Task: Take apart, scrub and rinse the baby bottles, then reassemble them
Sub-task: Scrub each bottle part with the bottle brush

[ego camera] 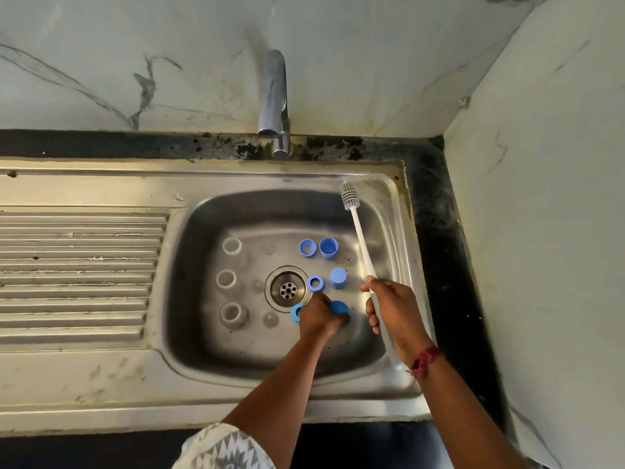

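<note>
Right hand (389, 316): curled round bottle brush (358, 231) handle, above sink's (236, 184) right edge. Left hand (316, 316): fingers gripping blue cap (340, 308) beside drain (286, 288); blue ring (296, 313) touching its left side.

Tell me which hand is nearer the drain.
Left. The left hand is right beside the drain, at its near right edge, gripping a blue cap. The right hand is farther right, holding the brush.
</note>
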The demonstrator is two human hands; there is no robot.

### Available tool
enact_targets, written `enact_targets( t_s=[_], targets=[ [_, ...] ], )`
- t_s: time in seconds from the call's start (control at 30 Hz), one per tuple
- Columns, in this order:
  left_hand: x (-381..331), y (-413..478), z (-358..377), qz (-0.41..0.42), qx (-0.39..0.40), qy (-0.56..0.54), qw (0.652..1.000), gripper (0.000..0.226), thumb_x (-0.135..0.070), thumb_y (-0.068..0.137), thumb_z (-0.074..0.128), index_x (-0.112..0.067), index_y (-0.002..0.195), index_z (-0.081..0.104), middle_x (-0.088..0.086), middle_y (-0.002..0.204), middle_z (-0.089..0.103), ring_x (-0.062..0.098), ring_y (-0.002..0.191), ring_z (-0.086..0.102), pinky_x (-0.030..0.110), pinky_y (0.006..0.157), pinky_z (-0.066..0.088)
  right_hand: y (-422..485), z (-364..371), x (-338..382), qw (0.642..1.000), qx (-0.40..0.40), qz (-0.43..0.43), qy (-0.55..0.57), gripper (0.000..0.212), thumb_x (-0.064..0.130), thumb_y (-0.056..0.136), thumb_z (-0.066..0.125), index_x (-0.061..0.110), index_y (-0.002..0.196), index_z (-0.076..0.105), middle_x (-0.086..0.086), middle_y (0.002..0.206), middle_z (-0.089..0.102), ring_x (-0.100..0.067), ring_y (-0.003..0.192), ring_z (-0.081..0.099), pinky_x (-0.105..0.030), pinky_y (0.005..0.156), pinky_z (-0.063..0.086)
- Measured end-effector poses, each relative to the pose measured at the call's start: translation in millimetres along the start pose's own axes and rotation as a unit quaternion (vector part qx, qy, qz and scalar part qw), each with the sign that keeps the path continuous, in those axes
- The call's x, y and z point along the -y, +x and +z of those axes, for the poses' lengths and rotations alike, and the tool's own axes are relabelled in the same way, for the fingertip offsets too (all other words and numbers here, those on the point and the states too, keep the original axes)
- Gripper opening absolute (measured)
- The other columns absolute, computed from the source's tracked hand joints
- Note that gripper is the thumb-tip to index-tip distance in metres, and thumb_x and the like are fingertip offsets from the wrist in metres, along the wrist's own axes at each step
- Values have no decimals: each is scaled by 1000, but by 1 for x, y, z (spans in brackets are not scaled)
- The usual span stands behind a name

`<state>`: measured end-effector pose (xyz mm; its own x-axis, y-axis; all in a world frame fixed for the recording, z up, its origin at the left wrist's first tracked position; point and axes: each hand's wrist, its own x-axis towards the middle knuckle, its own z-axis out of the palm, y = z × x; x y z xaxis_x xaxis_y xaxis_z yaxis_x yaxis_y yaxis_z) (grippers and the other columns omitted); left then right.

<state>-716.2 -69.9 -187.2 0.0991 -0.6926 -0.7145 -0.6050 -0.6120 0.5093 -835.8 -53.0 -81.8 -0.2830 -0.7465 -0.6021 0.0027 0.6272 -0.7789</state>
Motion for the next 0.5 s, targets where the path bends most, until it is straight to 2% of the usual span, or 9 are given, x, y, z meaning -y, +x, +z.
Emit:
enact_targets(
  t_s=[0.13, 0.37, 0.5],
  targets=[
    [1, 4, 8, 31, -12, 63, 997, 40, -17, 79, 80, -18, 110, 55, 2, 110, 65, 17, 98, 60, 27, 80, 51, 8, 1, 4, 1000, -4, 0, 3, 25, 27, 97, 57, 5, 90, 70, -8, 55, 54, -17, 44, 45, -25, 43, 38],
    [3, 5, 15, 85, -12, 130, 988, 39, -11, 83, 75, -17, 114, 51, 6, 122, 63, 22, 110, 60, 33, 90, 53, 12, 1, 7, 1000, -9, 1, 6, 26, 26, 97, 58, 3, 91, 68, -8, 55, 53, -17, 44, 44, -24, 43, 37],
    [3, 5, 13, 87, 11, 124, 988, 60, -10, 76, 82, -18, 125, 49, 7, 130, 59, 24, 118, 58, 36, 95, 54, 10, -3, 6, 1000, -14, -7, 10, 26, 27, 98, 57, 4, 92, 68, -8, 56, 53, -17, 45, 45, -24, 42, 38]
  ],
)
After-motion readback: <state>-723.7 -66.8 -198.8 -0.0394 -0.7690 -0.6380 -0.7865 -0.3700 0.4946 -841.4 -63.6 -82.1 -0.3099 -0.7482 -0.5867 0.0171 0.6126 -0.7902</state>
